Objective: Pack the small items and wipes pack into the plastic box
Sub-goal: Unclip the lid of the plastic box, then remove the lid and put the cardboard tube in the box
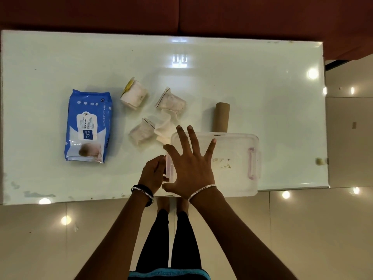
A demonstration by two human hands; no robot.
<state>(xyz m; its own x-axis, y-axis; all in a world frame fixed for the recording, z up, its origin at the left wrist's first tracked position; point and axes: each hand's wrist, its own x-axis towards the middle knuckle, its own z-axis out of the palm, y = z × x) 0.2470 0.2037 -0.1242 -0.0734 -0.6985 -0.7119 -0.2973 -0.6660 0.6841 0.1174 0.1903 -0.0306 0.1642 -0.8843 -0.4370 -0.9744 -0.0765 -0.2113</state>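
Note:
A clear plastic box (232, 158) with its lid on and pink clasps lies at the table's near edge. My right hand (191, 164) rests flat on the lid's left part, fingers spread. My left hand (154, 171) curls its fingers around the pink clasp (169, 168) at the box's left end. A blue wipes pack (88, 126) lies at the left. Three small bagged items sit between them: one with a yellow end (134, 94), one at the middle (170, 100), one nearer (142, 131). A white cloth piece (166, 126) touches the box's far left corner.
A cardboard tube (221, 117) lies just beyond the box's far edge. The white glass table (242, 77) ends right at the box's near side. A dark red sofa (181, 13) stands behind the table. My legs and the tiled floor show below.

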